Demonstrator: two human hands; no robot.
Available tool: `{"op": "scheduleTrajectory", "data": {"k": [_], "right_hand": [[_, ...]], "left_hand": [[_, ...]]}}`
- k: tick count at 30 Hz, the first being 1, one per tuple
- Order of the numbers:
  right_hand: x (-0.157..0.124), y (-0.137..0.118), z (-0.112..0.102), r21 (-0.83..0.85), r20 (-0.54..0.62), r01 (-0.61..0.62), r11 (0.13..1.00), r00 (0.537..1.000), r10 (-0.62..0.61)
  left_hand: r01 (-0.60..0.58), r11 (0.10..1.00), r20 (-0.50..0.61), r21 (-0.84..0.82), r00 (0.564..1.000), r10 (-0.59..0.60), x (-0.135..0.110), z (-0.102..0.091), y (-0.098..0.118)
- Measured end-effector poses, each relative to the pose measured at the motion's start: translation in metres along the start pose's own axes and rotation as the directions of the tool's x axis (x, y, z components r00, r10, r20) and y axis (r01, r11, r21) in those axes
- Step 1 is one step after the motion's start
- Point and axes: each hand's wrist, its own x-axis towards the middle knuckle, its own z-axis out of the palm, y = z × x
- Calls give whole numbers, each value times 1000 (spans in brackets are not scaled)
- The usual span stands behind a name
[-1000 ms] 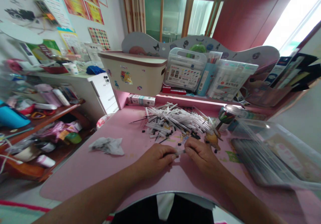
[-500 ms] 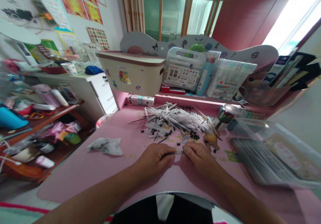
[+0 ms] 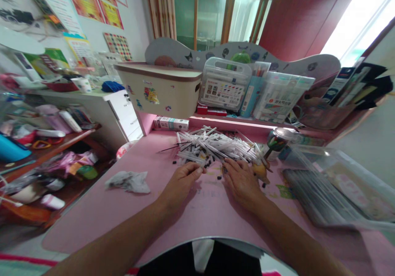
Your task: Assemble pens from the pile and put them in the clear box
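Observation:
My left hand (image 3: 184, 182) is at the front left of a heap of white and clear thin tubes (image 3: 216, 142). Its thumb and fingers are pinched together beside the nearest tubes; anything between the fingertips is too small to make out. Across a small gap, my right hand (image 3: 240, 182) lies palm down with fingers stretched forward over the front of the heap, where small black caps lie, partly covered by it. One loose black cap (image 3: 219, 178) sits on the pink desk (image 3: 200, 214) between the hands. Thin dark rods (image 3: 173, 147) stick out of the heap's left side.
A crumpled tissue (image 3: 129, 182) lies to the left. To the right stand a jar of pens (image 3: 277, 140), a small yellow-brown figure (image 3: 261, 172) and a clear plastic box (image 3: 327, 193) with dark rods inside. A shelf behind carries a beige bin (image 3: 160, 92) and marker cases (image 3: 226, 88).
My hands were together in front of the heap, holding a short clear piece between them. They have parted and moved forward to the heap, and the right fingers have straightened out.

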Motion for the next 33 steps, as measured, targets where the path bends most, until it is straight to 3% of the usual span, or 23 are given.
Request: {"op": "scheduleTrajectory", "data": {"k": [5, 17, 24, 26, 28, 31, 33], "right_hand": [[1, -3, 0, -59, 54, 23, 998, 998, -20], [4, -5, -2, -29, 21, -20, 999, 1000, 21], [5, 12, -4, 164, -108, -75, 984, 990, 94], [5, 15, -9, 315, -131, -98, 944, 981, 145], [3, 15, -15, 515, -111, -106, 851, 976, 189], [-5, 9, -21, 716, 15, -132, 686, 985, 173], [-10, 2, -24, 752, 100, -170, 637, 984, 144]], "left_hand": [[-24, 1000, -23, -15, 999, 24, 7, -6, -2], [-12, 991, 22, -130, 1000, 15, 8, -5, 2], [65, 969, 73, -240, 996, -49, 12, -12, 0], [88, 953, 65, -289, 995, -72, 11, -11, 3], [97, 940, 48, -328, 995, -86, 10, -10, 5], [86, 929, 6, -361, 996, -90, 10, -9, 7], [69, 925, -19, -374, 996, -83, 10, -8, 9]]}}
